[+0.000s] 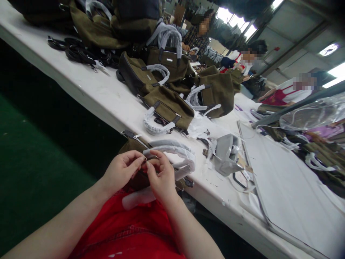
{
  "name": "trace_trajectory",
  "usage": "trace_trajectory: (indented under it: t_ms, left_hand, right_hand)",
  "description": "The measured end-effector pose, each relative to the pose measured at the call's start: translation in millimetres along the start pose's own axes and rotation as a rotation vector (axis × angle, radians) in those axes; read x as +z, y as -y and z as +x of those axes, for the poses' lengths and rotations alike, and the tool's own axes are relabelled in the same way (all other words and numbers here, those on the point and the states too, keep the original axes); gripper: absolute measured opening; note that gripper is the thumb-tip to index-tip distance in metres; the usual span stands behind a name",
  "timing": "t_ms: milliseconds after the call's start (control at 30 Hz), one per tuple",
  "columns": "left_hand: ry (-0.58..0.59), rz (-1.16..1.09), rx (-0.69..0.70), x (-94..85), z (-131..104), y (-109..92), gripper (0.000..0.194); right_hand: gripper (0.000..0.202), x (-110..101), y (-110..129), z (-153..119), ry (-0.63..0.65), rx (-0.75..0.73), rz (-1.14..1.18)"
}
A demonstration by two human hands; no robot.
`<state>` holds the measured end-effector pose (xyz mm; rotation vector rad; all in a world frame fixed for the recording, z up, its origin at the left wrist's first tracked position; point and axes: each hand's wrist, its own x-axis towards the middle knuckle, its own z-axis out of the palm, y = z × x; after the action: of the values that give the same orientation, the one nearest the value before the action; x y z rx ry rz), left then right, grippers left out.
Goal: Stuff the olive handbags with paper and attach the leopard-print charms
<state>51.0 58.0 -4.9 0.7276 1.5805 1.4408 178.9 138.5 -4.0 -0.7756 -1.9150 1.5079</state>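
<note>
Your left hand [124, 166] pinches a small dark piece [145, 160] over the olive handbag [132, 146] at the counter's [211, 190] near edge; I can't tell whether your right hand [162, 176] grips it too. The bag looks soft, probably light, best held by its wrapped handles [190, 157].

Left grip [124, 168], right grip [161, 177] pinching small dark piece [145, 160] over olive bag [132, 145] at edge of white table [98, 90].

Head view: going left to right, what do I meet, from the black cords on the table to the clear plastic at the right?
Black cords → left hand → right hand → grey container → clear plastic.
</note>
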Motion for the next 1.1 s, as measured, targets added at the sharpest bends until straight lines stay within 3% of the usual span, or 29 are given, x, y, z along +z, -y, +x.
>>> trace_trajectory:
  t_ms: [100, 400, 700, 933, 1100]
  left_hand:
    - [-0.019, -0.001, 0.015, 1.0, 1.0, 0.3, 0.035]
    - [-0.078, -0.208, -0.133, 10.8, 2.3, -1.7, 0.04]
    - [-0.104, -0.224, -0.064, 16.0, -5.6, -2.1, 0.037]
    - [-0.179, -0.239, -0.055, 23.9, -8.4, -4.6, 0.03]
    - [-0.119, -0.171, -0.042, 23.1, -7.8, -0.1, 0.03]
  right_hand:
    - [0.034, 1.2, 1.3, -0.8, 0.007, 0.01, 0.009]
    - [0.032, 6.5, -2.4, -2.6, -0.026, 0.066, 0.121]
    - [0.026, 11.5, 3.5, -3.2, -0.092, 0.131, 0.315]
    - [0.019, 19.2, -4.3, -8.7, -0.187, 0.13, 0.312]
    - [0.017, 15.8, -8.4, -7.9, -0.141, 0.115, 0.233]
